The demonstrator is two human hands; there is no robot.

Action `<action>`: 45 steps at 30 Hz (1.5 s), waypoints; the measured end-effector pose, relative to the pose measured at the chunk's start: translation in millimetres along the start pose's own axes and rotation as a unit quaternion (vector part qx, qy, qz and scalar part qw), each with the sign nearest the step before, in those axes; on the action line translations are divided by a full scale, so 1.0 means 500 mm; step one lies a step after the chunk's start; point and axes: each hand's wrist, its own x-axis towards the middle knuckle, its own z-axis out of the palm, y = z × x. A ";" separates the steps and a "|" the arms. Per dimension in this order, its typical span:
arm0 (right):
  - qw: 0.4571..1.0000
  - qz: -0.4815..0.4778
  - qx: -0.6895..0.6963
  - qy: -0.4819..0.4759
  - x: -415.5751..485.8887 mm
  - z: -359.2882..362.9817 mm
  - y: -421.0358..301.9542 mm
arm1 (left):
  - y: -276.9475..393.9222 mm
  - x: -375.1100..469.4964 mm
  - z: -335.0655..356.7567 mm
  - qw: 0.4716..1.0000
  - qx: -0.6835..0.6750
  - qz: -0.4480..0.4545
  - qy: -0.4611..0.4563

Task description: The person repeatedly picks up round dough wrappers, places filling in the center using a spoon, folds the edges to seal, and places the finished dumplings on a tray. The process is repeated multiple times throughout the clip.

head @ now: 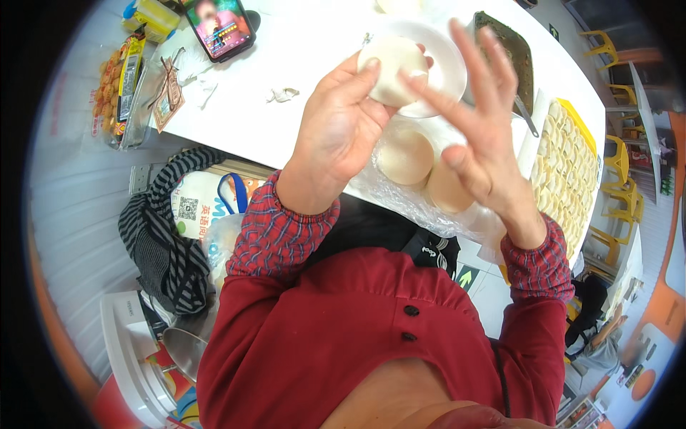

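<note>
My left hand (343,115) holds a round dough wrapper (394,67), thumb on top and fingertips curled around its far side. Whether it is one sheet or several cannot be told. My right hand (485,139) has its fingers spread and is blurred; its index fingertip is at the wrapper's lower right, touching or just above it. Beyond the wrapper is a white bowl (450,75). Below my hands, a stack of round wrappers (405,157) and another stack (449,187) lie on clear plastic wrap (412,212), the second partly hidden by my right hand.
A metal pan of filling (517,64) with a spoon handle (526,117) stands far right, near a tray of dumplings (568,166). A phone (220,27) and packaged snacks (120,91) are at left. Paper scraps (281,95) lie on the white table (252,123). Yellow chairs (616,161) stand beyond.
</note>
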 end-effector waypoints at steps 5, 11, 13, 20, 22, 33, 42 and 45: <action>0.986 -0.010 -0.159 -0.043 0.027 0.007 0.014 | -0.015 -0.022 0.014 0.998 0.001 -0.032 -0.054; 0.985 0.001 -0.172 0.011 0.010 0.005 -0.001 | -0.006 -0.024 0.004 0.999 0.052 -0.008 0.012; 0.990 -0.028 -0.136 -0.003 0.004 0.007 -0.007 | -0.011 -0.028 0.003 0.999 0.044 -0.015 -0.021; 0.983 0.014 -0.181 -0.012 0.011 0.001 -0.014 | -0.008 -0.033 0.011 0.998 0.054 -0.019 -0.021; 0.988 -0.014 -0.151 -0.021 0.010 0.009 -0.018 | -0.011 -0.032 0.017 0.996 -0.058 -0.056 -0.039; 0.993 -0.045 -0.082 -0.068 -0.033 -0.073 -0.027 | -0.035 -0.021 0.032 0.994 -0.013 -0.108 0.025; 0.991 -0.021 -0.102 -0.083 -0.116 -0.151 0.012 | -0.071 0.008 0.058 0.973 -0.140 -0.174 -0.056; 0.983 0.003 -0.174 -0.064 -0.152 -0.237 0.065 | -0.068 0.014 0.068 0.992 -0.026 -0.122 -0.030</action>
